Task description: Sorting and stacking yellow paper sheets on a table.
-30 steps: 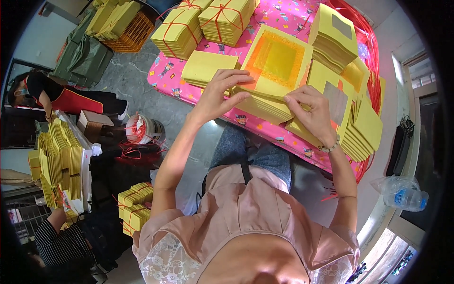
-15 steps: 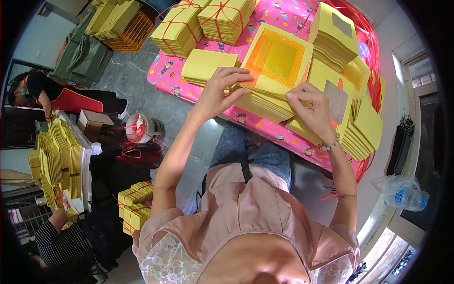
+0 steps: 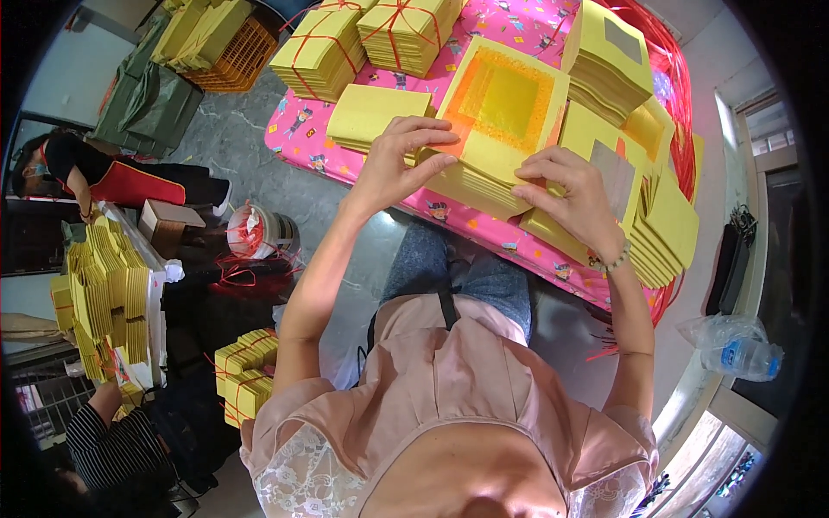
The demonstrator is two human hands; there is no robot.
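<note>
In front of me sits a thick stack of yellow paper (image 3: 484, 186), its top sheet bearing an orange border around a gold square (image 3: 509, 102). My left hand (image 3: 399, 164) grips the stack's near left corner, fingers along the left side and thumb on the near edge. At the near right corner, my right hand (image 3: 570, 188) holds the stack's side with bent fingers and thumb. The sheets lie level under both hands. A lower yellow paper stack (image 3: 380, 116) is just beyond my left hand. Right of my right hand is yellow paper with a grey square (image 3: 611, 180).
Tied yellow bundles (image 3: 319, 56) stand at the back of the table with its pink patterned cover (image 3: 306, 129). Red ties (image 3: 682, 112) hang along the right edge. A bucket (image 3: 259, 231) and two people are to the left. A plastic bottle (image 3: 744, 358) lies at right.
The lifted upper sheets at the near right corner have come down flat on the stack. My right hand has loosened its pinch and shifted slightly down. My left hand has barely moved.
</note>
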